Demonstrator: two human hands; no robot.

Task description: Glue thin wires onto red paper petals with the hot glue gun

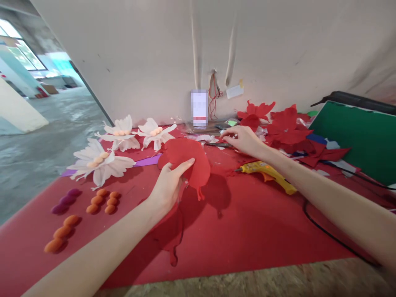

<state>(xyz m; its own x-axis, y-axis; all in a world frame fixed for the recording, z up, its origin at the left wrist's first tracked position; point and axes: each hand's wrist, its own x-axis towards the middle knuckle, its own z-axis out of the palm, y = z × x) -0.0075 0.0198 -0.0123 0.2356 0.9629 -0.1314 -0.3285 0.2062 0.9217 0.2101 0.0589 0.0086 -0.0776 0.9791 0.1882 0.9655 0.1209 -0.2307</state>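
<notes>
Red cutout (187, 150) in left grip (167, 185), right grip (244, 140) at dark tool (219, 144), hold unclear

The red petal piece (185, 149) looks matt and felt-like; the red surface (247, 235) is smooth with a faint sheen. White flowers (119, 165) seem crinkled, thin cloth or paper. Orange balls (62, 232) look matt, the yellow glue gun (261, 167) smooth plastic, the green board (355, 140) flat and matt.
</notes>
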